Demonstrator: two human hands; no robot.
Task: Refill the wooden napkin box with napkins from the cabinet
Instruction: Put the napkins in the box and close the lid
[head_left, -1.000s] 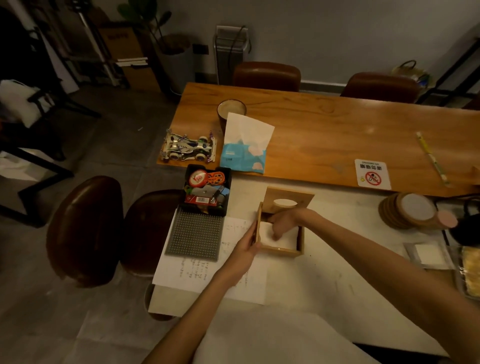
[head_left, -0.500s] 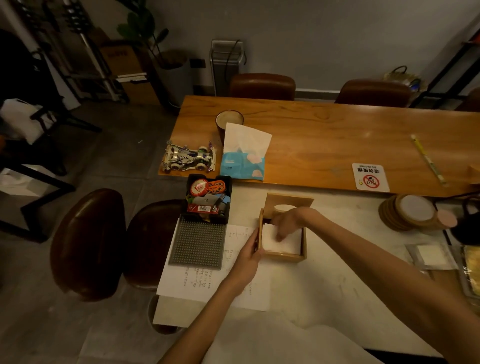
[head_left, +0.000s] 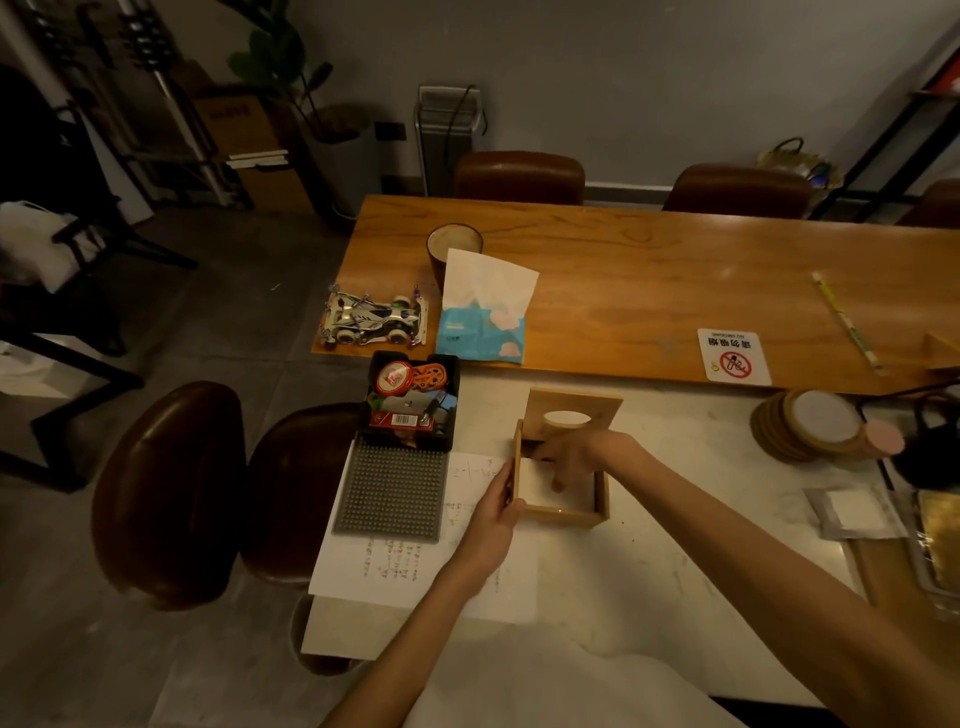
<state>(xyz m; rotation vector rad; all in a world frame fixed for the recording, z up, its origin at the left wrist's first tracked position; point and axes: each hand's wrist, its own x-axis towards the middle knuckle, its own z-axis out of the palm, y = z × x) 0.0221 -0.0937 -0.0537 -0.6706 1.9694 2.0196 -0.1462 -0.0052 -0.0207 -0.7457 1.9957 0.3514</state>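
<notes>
The wooden napkin box (head_left: 569, 517) stands open on the white table (head_left: 649, 571). Its lid (head_left: 571, 413), with an oval hole, leans up behind it. White napkins (head_left: 535, 483) lie inside the box. My right hand (head_left: 569, 457) reaches into the box from the right, fingers spread and pressing down on the napkins. My left hand (head_left: 496, 514) holds the box's left wall. A blue soft pack of tissues (head_left: 483, 317) stands on the wooden table beyond.
Left of the box lie a black tray of small items (head_left: 413, 400), a grey studded mat (head_left: 389, 493) and a written sheet (head_left: 415, 566). A toy car (head_left: 371, 319) and cup (head_left: 454, 247) are on the wooden table (head_left: 675, 291). Stacked coasters (head_left: 810, 431) sit right. Brown chairs (head_left: 166, 488) stand left.
My right hand has pushed deeper into the box, flattening the napkins. My left hand stays on the box's left wall. The camera has tilted, shifting the scene lower in view.
</notes>
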